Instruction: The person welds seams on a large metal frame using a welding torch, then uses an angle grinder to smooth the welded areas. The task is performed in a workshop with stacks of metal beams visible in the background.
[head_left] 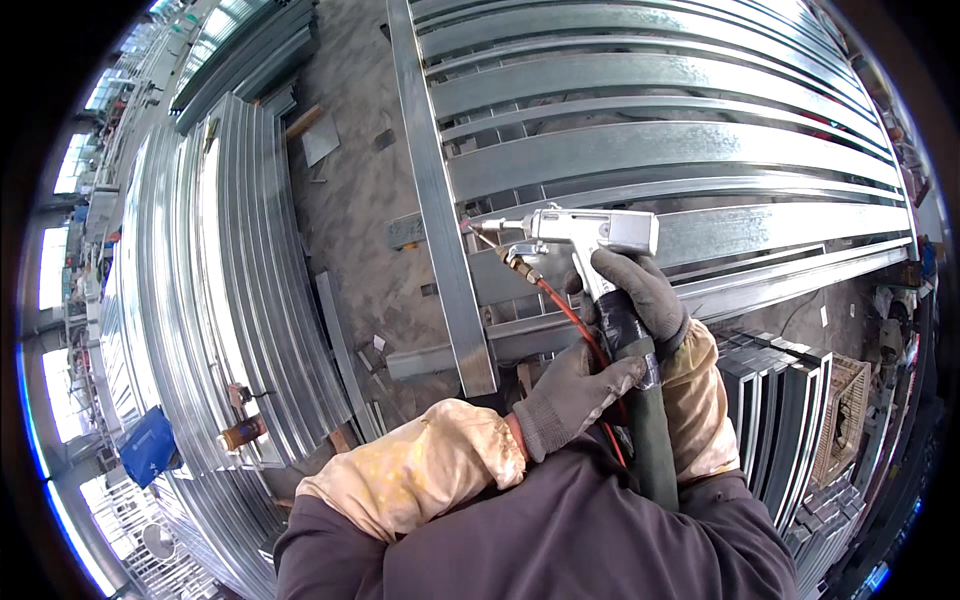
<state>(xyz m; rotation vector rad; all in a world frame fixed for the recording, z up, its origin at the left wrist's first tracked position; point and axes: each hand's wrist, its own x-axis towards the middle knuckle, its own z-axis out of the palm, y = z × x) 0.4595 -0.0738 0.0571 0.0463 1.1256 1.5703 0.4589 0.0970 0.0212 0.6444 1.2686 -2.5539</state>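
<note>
A silver handheld welding gun (590, 228) points left, its nozzle tip at the upright metal bar (440, 220) of a frame. My gloved right hand (648, 292) wraps round the gun's handle just under its body. Lower down, my gloved left hand (572, 398) closes on the black-taped end of the handle, where a thick green hose (652, 450) leads toward my body. An orange-red tube (567, 312) with a brass fitting runs beside the handle up to the nozzle. Whether the tip touches the bar, I cannot tell.
Wide metal slats (650, 145) join the bar and stretch right. Long shiny profiles (235, 270) are stacked on the left, with a blue object (148, 447) on their near side. More frames (770, 400) stand at the right beside a wicker-like crate (842, 420). Scraps lie on the floor (360, 150).
</note>
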